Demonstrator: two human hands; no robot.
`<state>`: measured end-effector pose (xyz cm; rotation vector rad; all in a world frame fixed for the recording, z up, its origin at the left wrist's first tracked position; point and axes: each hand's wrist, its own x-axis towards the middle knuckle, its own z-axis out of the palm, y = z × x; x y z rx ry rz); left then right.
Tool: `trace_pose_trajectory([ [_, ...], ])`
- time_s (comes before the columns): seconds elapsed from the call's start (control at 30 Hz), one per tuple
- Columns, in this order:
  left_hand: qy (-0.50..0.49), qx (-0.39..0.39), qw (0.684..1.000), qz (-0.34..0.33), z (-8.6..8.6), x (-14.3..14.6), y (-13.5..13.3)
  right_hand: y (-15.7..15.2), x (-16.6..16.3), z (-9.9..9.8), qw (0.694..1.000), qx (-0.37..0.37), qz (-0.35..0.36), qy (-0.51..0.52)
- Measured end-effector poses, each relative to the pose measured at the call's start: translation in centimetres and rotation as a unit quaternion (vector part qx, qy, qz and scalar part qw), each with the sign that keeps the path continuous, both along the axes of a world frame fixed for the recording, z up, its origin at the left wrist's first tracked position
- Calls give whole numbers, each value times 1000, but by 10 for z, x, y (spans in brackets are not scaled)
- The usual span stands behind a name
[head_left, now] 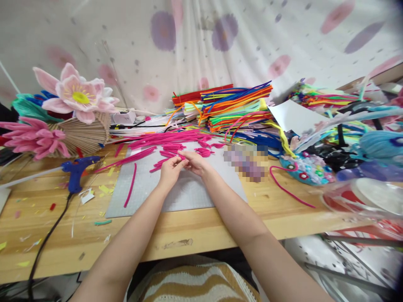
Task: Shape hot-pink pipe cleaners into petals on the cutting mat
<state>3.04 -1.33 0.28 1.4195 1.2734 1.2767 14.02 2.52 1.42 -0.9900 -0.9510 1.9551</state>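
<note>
My left hand (170, 170) and my right hand (195, 162) meet over a grey cutting mat (189, 195), fingers pinched together on a short pink pipe cleaner piece (181, 157). More pink pipe cleaner pieces (170, 147) lie scattered just beyond my fingertips. One long pink pipe cleaner (130, 185) lies on the mat to the left of my left hand.
A blue glue gun (76, 171) with a black cord lies at the left. Pipe-cleaner flowers (75, 94) stand at the far left. A stack of coloured pipe cleaners (233, 107) fills the back. Blue craft pieces (362, 147) and a clear container (368, 201) crowd the right.
</note>
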Motion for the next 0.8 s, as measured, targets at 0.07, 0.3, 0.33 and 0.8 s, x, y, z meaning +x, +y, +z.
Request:
trace_pose_trajectory([
  [0.07,-3,-37,999,1,3,-3,6,1,3,1,996,67,-53,-39],
  [0.3,-153,-209,966,-12,20,-16,12,2,17,4,955,225,41,-187],
  [0.33,-175,-201,964,-17,22,-17,12,0,18,4,953,230,73,-185],
  [0.8,-246,-189,950,-23,32,-29,14,-1,10,-5,952,278,44,-123],
])
